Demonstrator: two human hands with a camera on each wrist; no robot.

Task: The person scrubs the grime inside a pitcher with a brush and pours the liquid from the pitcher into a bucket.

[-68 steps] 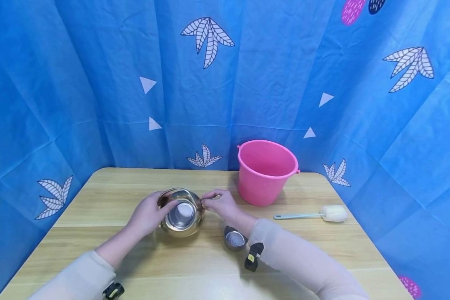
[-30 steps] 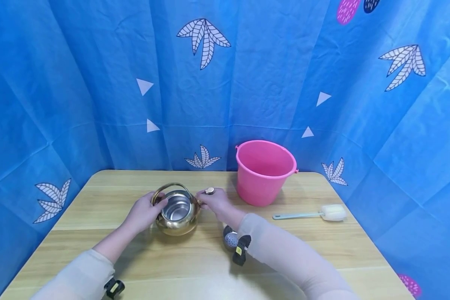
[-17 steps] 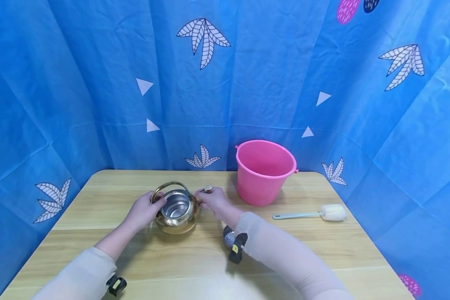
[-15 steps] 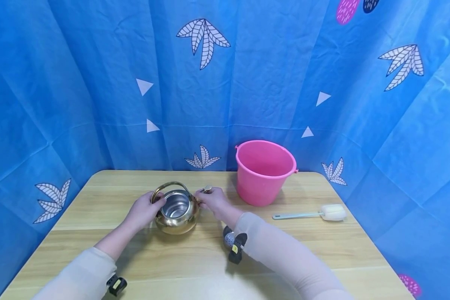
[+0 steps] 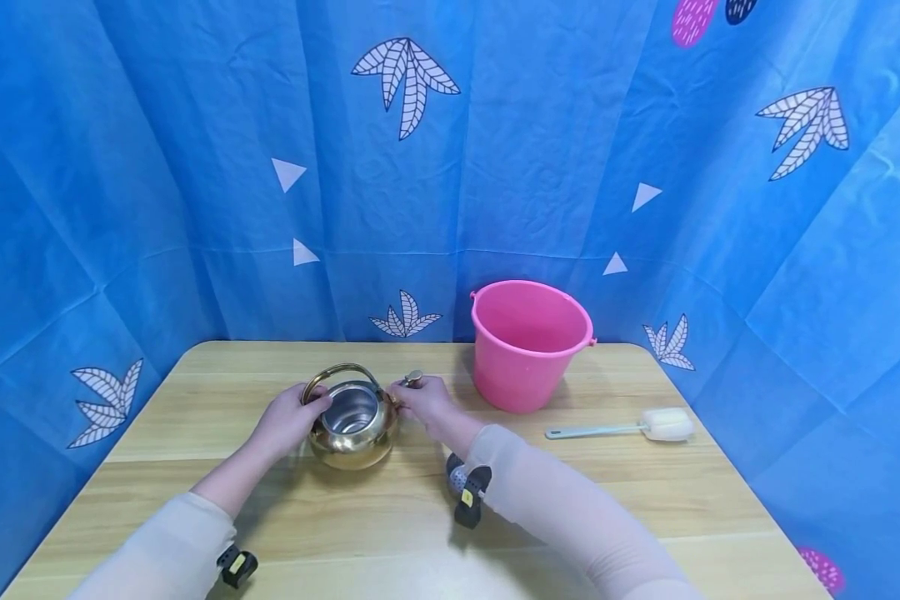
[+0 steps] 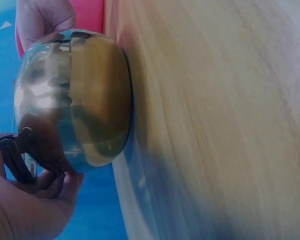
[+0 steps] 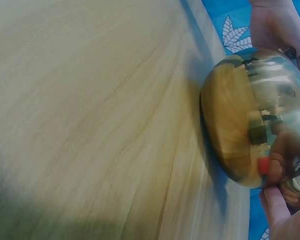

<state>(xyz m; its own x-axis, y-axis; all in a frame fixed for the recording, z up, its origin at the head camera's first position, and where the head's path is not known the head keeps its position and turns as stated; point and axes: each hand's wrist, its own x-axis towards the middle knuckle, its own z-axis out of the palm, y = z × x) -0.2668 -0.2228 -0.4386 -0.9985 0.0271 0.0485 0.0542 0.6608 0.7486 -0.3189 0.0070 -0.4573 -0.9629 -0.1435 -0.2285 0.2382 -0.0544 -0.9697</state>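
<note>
A shiny gold kettle (image 5: 352,446) stands roughly upright, its mouth lidless and the silvery inside bare in the head view. My left hand (image 5: 288,417) holds its left side at the foot of the raised handle (image 5: 345,368), thumb over the rim side. At the right side my right hand (image 5: 429,408) grips the spout, whose tip (image 5: 412,377) pokes out above the fingers. In the left wrist view, the curled fingers of my left hand (image 6: 35,205) press against the kettle body (image 6: 85,95) beside the handle bracket. The right wrist view shows my right thumb (image 7: 275,205) at the spout's base.
Behind my right hand is a pink bucket (image 5: 521,375). A sponge bottle brush (image 5: 667,425) lies at the right. A perforated metal strainer (image 5: 457,477) sits on the wooden table (image 5: 360,533), partly hidden by my right wrist camera. Blue curtains (image 5: 390,192) enclose the table.
The kettle has tipped back from leaning toward me to roughly upright since the oldest frame, and my right hand has moved slightly left with it. Over the last half second almost nothing moves.
</note>
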